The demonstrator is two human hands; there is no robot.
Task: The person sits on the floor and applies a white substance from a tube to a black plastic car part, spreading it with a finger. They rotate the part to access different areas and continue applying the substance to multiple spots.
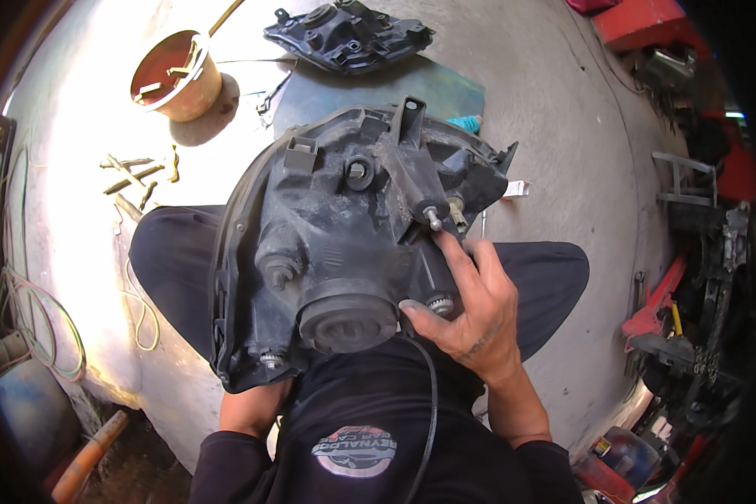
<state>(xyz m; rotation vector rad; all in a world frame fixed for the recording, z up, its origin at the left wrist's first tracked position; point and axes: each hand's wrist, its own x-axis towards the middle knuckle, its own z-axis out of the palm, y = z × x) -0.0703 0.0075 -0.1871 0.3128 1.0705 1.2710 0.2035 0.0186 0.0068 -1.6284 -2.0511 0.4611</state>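
Note:
A black car headlight [328,223] rests over my lap with its back side up. My right hand [475,307] is at its right side, thumb near the round black rear cap [349,323] and fingers curled against the housing. The index fingertip lies just below a metal ball-ended stud [433,218]. Between thumb and fingers shows a toothed adjuster wheel [439,304]. At the lower left, my left forearm [250,407] runs up behind the headlight, which hides the left hand. A thin black cable [433,403] hangs down over my dark shirt.
A second headlight [349,38] sits beyond a flat bluish panel [378,88] on the floor. A brown bucket [181,84] and several sticks [134,176] are on the left. Hoses [46,328] coil at far left; metal parts [697,353] crowd the right side.

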